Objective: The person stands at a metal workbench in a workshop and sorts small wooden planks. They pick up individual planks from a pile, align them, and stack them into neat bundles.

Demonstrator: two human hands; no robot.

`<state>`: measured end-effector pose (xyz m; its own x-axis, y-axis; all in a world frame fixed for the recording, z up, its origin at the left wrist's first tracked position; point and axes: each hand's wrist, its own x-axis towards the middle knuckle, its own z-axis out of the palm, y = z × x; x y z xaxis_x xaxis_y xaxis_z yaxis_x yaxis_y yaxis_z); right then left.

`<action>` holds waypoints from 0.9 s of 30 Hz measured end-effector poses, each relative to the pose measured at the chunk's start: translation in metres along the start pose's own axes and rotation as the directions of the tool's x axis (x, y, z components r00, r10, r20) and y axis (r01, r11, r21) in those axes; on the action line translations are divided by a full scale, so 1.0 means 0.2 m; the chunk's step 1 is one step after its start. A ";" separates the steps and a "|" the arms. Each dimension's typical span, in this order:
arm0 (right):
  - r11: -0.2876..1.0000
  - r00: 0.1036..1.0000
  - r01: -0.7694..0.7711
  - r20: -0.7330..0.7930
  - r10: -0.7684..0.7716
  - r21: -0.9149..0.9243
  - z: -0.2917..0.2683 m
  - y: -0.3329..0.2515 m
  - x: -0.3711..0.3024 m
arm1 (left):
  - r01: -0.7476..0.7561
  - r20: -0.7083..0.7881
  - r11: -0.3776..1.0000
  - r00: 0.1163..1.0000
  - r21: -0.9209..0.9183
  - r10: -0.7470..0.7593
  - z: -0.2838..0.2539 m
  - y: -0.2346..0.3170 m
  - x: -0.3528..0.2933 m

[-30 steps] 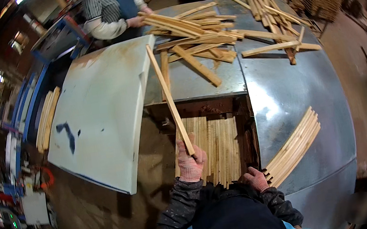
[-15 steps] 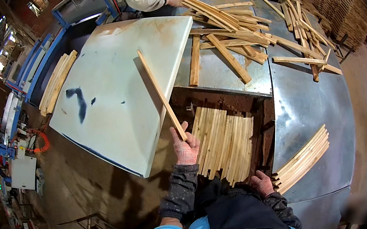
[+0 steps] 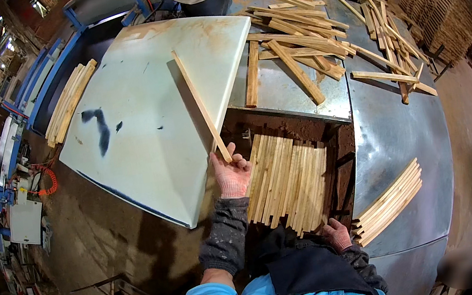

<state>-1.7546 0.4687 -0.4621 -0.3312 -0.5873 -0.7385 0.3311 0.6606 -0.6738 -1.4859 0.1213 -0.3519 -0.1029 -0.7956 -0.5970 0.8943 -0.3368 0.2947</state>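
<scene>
Over white panel (image 3: 139, 113), left hand (image 3: 231, 175) gripping wooden slat (image 3: 200, 105), far end up-left.

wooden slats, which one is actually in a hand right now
The long slat lying over the white panel: the left hand grips its near end. All the other slats lie loose or stacked.

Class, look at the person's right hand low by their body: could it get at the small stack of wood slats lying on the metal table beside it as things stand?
Probably yes. The right hand rests right next to the stack of slats on the metal table, with nothing between them.
</scene>
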 end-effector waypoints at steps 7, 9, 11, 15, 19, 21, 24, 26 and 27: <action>0.991 0.999 0.050 0.028 -0.047 -0.128 -0.03 0.11 0.12 | 0.291 0.029 0.901 0.948 0.322 -0.316 -0.60 -0.25 -0.02; 0.970 0.996 0.074 -0.034 -0.084 -0.231 0.02 0.04 0.07 | 0.263 0.023 0.753 0.938 0.603 -0.346 -0.79 -0.33 -0.06; 0.963 0.994 0.089 -0.038 -0.102 -0.256 0.00 0.04 0.08 | 0.305 -0.054 0.564 0.907 0.767 -0.418 -0.88 -0.40 -0.10; 0.957 0.999 0.015 -0.045 -0.029 -0.290 0.06 -0.18 -0.08 | 0.396 -0.190 0.488 0.888 0.778 -0.419 -0.91 -0.48 -0.18; 0.903 0.992 0.088 -0.050 -0.120 -0.420 -0.04 0.05 0.09 | 0.396 -0.237 0.321 0.868 0.860 -0.437 -0.84 -0.56 -0.16; 0.919 0.996 0.070 -0.030 -0.088 -0.389 -0.06 0.06 0.12 | 0.412 -0.293 0.211 0.853 0.887 -0.432 -0.77 -0.60 -0.15; 0.962 0.992 0.090 -0.065 -0.111 -0.257 -0.07 0.11 0.14 | 0.386 -0.288 0.146 0.848 0.911 -0.445 -0.70 -0.64 -0.17; 0.947 0.997 0.077 0.025 -0.073 -0.311 -0.05 -0.04 0.01 | 0.388 -0.293 0.120 0.836 0.914 -0.465 -0.76 -0.62 -0.16; 0.932 0.994 0.093 0.094 -0.063 -0.349 -0.03 -0.14 0.00 | 0.436 -0.287 0.148 0.774 0.887 -0.564 -0.89 -0.61 -0.09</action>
<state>-1.7690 0.4542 -0.4429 -0.2665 -0.6694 -0.6934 -0.0305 0.7249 -0.6881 -1.5164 0.2652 -0.5098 -0.4591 -0.2818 -0.8425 -0.2991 -0.8440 0.4453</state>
